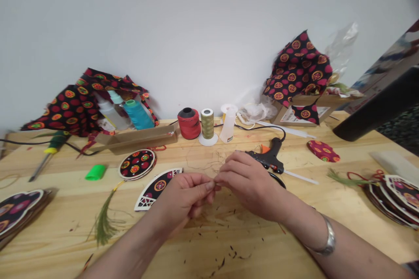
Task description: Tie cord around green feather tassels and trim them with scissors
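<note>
My left hand (185, 196) and my right hand (247, 181) meet over the middle of the wooden table (209, 244), fingertips pinched together on something too small to make out. A silver bracelet sits on my right wrist. Just left of my left hand lies a fan-shaped patterned piece (153, 188). A round patterned piece (136, 164) with a green tassel (104, 220) lies further left. A black glue gun (270, 157) rests just beyond my right hand.
Thread spools stand at the back: red (189, 123), olive (207, 124), white (228, 123). Patterned fabric (78, 104), bottles and a cardboard tray (137, 139) sit back left; a fabric-filled box (304, 109) back right. Stacks of patterned pieces (397, 196) lie at both edges.
</note>
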Demonstrator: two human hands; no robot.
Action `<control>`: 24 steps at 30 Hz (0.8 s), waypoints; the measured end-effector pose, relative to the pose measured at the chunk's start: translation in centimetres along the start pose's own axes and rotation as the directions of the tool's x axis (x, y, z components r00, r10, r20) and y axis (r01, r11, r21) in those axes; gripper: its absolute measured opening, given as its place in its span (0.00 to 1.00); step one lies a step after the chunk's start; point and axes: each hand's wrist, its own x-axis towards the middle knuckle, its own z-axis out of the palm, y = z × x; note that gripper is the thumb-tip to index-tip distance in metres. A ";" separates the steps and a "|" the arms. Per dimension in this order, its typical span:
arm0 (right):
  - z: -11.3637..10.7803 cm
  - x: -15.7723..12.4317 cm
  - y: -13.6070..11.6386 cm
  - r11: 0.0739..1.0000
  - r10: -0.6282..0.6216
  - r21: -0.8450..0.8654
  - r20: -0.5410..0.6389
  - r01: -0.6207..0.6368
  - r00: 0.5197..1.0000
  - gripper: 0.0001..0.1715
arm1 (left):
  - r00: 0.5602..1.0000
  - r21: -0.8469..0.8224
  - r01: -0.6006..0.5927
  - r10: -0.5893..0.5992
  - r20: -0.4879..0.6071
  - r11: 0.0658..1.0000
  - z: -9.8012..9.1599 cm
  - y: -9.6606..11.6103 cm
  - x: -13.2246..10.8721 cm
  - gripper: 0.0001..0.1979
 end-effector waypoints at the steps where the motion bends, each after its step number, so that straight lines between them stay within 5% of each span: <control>1: 0.0 0.0 0.0 0.999 -0.006 -0.052 0.023 0.007 1.000 0.14 | 1.000 0.001 -0.003 0.003 -0.005 1.000 0.0 0.1 0.0 0.12; 5: 0.1 -0.1 0.2 0.989 -0.008 -0.150 0.059 0.017 0.998 0.13 | 0.999 -0.009 -0.029 0.029 -0.024 1.000 0.0 0.3 -0.1 0.11; 9: 0.3 -0.2 0.7 0.991 0.051 -0.124 -0.049 -0.057 0.997 0.11 | 0.999 -0.015 -0.048 0.048 -0.004 0.999 -0.2 0.3 -0.2 0.12; 12: 0.2 0.0 0.7 0.973 0.232 0.054 -0.169 -0.226 0.958 0.12 | 0.998 0.004 -0.058 0.058 -0.005 0.998 -0.3 0.2 -0.3 0.11; 15: 0.2 0.2 0.3 0.910 0.353 0.286 -0.160 -0.298 0.922 0.11 | 0.998 0.044 -0.056 0.057 -0.025 0.997 -0.3 0.2 -0.2 0.11; 19: 0.5 0.2 -0.1 0.923 0.255 0.329 -0.131 -0.201 0.958 0.08 | 0.999 0.080 -0.050 0.051 -0.015 0.996 -0.4 0.1 -0.1 0.13; 24: 0.5 0.1 -0.1 0.986 0.092 0.143 -0.081 -0.080 0.992 0.12 | 0.999 0.079 -0.040 0.041 -0.013 0.996 -0.5 -0.1 0.1 0.12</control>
